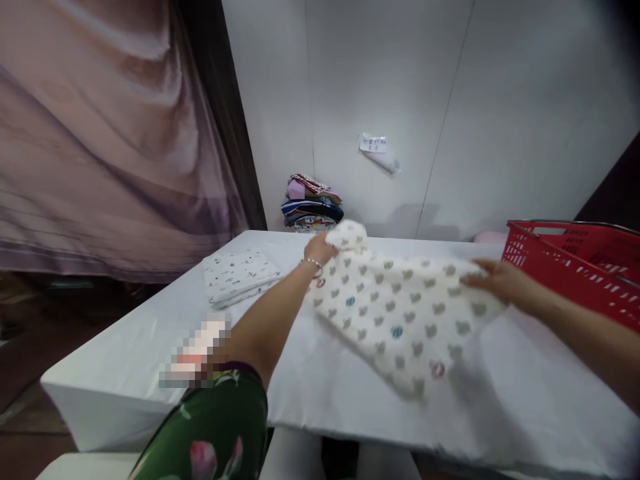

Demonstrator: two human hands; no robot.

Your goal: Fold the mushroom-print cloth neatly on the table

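Observation:
A white cloth (400,310) printed with small grey, blue and red shapes is stretched out over the white table (310,373). My left hand (320,251) is closed on the cloth's far left corner, which bunches up above the fingers. My right hand (493,278) lies on the cloth's right edge with the fingers closed on the fabric. The cloth's near corner hangs toward the front of the table and looks blurred.
A folded white patterned cloth (240,275) lies at the table's left. A stack of folded colourful fabrics (313,203) stands at the far edge by the wall. A red plastic basket (580,263) sits at the right. A mauve curtain (100,133) hangs on the left.

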